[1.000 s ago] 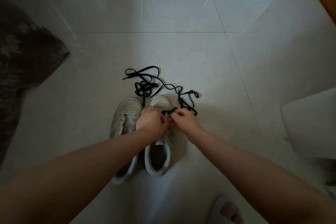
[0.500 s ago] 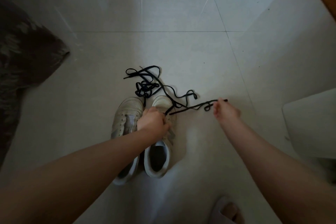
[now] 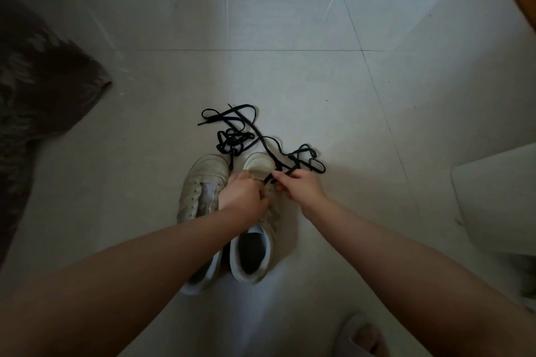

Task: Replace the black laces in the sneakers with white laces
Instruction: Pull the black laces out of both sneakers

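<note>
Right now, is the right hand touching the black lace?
Touching. The head view shows the right hand pinching the black lace just above the right sneaker, and the strand runs straight out from its fingers.

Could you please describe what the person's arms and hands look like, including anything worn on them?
Both forearms are bare, with no sleeves in view. The left hand and right hand show no gloves, and no rings, watch or bracelets can be made out in the dim light.

1. Left hand [image 3: 243, 197] covers right sneaker's [image 3: 255, 240] eyelets; its grip cannot be told.
2. Left forearm hides left sneaker's [image 3: 200, 197] heel opening.
3. Slippered foot [image 3: 362, 338] cut off at bottom edge.
4. Dark fabric [image 3: 37, 95] cut off at left edge.
</note>
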